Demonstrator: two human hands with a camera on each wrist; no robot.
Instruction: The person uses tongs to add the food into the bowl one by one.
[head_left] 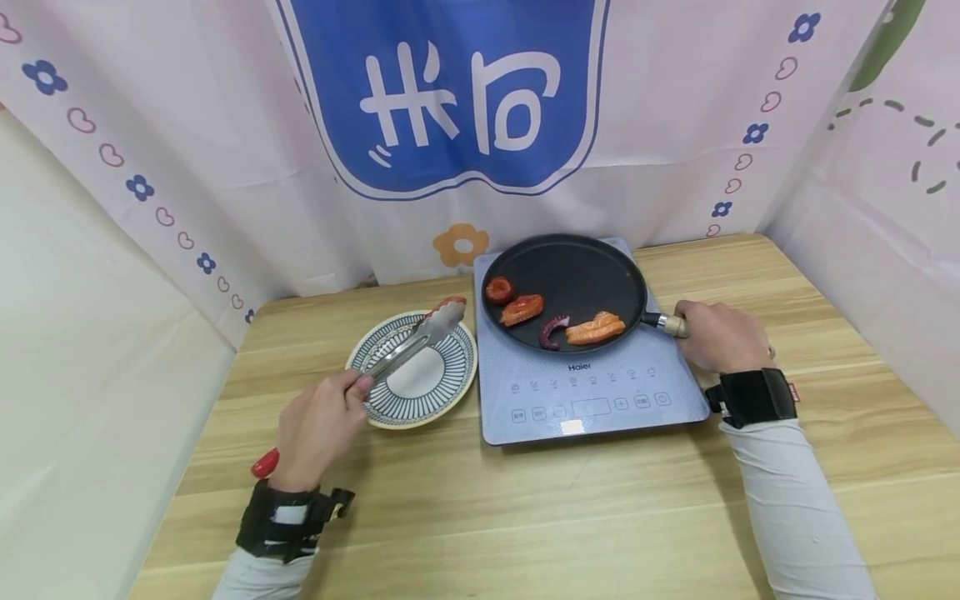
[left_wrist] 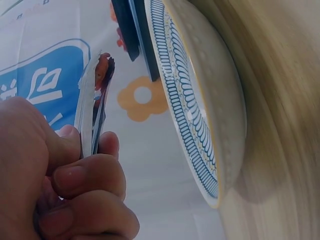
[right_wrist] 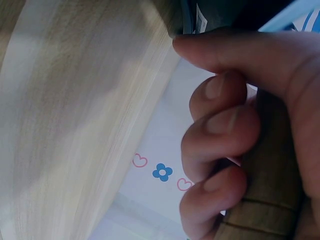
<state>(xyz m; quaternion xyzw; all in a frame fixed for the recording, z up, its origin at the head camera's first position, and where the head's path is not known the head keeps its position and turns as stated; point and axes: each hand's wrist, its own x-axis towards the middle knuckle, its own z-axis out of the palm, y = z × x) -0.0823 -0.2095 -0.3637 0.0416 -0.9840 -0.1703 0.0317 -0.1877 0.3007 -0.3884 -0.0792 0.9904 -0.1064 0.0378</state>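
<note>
My left hand [head_left: 321,429] holds metal tongs [head_left: 401,354] with a red end over a patterned dish [head_left: 442,387]. Between the tong tips is a reddish piece of food [left_wrist: 102,70], largely covered by the metal in the head view. Fingers of my right hand [head_left: 722,337] wrap round the wooden handle [right_wrist: 272,170] of a black frying pan [head_left: 573,271]. Along the pan's near side lie a round red piece [head_left: 499,290], an orange-red piece [head_left: 522,310], a curled purple octopus tentacle [head_left: 551,332] and an orange salmon-like piece [head_left: 596,328].
Under the pan is a pale induction cooktop [head_left: 540,417], just right of the dish. Both stand on a wooden table [head_left: 525,508]. A printed curtain [head_left: 225,150] hangs behind the table's back edge, and a pale wall [head_left: 97,358] stands at the left.
</note>
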